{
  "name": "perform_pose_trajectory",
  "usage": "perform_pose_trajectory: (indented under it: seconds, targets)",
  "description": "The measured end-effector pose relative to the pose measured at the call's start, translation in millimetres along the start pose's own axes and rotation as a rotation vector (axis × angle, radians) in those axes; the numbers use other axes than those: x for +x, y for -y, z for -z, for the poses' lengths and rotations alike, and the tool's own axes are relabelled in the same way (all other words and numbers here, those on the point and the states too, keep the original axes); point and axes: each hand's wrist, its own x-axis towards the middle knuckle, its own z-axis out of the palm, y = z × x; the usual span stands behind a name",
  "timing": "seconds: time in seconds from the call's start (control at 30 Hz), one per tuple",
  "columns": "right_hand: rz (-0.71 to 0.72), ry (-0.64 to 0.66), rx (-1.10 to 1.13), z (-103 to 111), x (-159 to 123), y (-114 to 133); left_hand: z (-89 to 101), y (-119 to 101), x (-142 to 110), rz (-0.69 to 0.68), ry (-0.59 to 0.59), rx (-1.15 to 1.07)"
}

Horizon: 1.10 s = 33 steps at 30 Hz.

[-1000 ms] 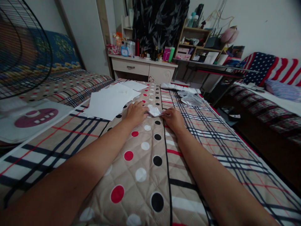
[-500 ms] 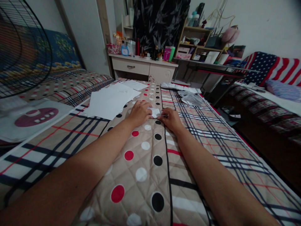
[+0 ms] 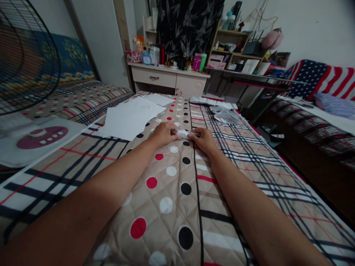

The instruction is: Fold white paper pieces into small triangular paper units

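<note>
A small folded piece of white paper (image 3: 183,133) is held low over the patterned bedspread (image 3: 163,188), between my two hands. My left hand (image 3: 164,134) pinches its left end, fingers curled and thumb in front. At the right end, my right hand (image 3: 204,140) grips it with thumb and bent fingers. Ahead and to the left, overlapping white paper sheets (image 3: 129,118) lie flat on the bed. To the right, beyond my right hand, are a pile of silvery-grey folded pieces (image 3: 226,115) and a long whitish folded strip (image 3: 212,102).
A fan (image 3: 30,59) with a wire cage stands at the left, its white base (image 3: 74,127) beside the bed. A white dresser (image 3: 155,77) carrying bottles and a blue clock (image 3: 146,58) is beyond the foot. At the right is another bed with a striped cushion (image 3: 330,79).
The paper between my hands has turned from a flat, wider face to a narrow strip. My left hand has shifted slightly, its fingers now more curled around the paper's end.
</note>
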Motion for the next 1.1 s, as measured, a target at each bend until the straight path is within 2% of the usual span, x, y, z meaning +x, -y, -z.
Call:
perform_pose_trajectory:
  seconds: [0.17, 0.4, 0.63, 0.97, 1.1]
  targets:
    - [-0.029, 0.029, 0.144, 1.2, -2.1, 3.3, -2.9, 5.1, -1.8, 0.043, -0.039, -0.021]
    - [-0.050, -0.033, 0.287, -1.5, -3.4, 4.3, 1.5, -4.2, -4.2, 0.099, -0.057, 0.060]
    - [-0.035, -0.040, 0.302, -4.9, -4.8, 5.2, 1.6, -14.2, -2.5, -0.119, 0.048, 0.207]
    - [-0.034, -0.052, 0.255, -7.3, -4.0, 2.7, -6.0, -17.7, -0.8, 0.059, 0.047, -0.019]
    - [-0.012, -0.061, 0.227, -7.3, -3.7, 2.0, -7.6, -17.2, -0.8, 0.075, 0.030, -0.022]
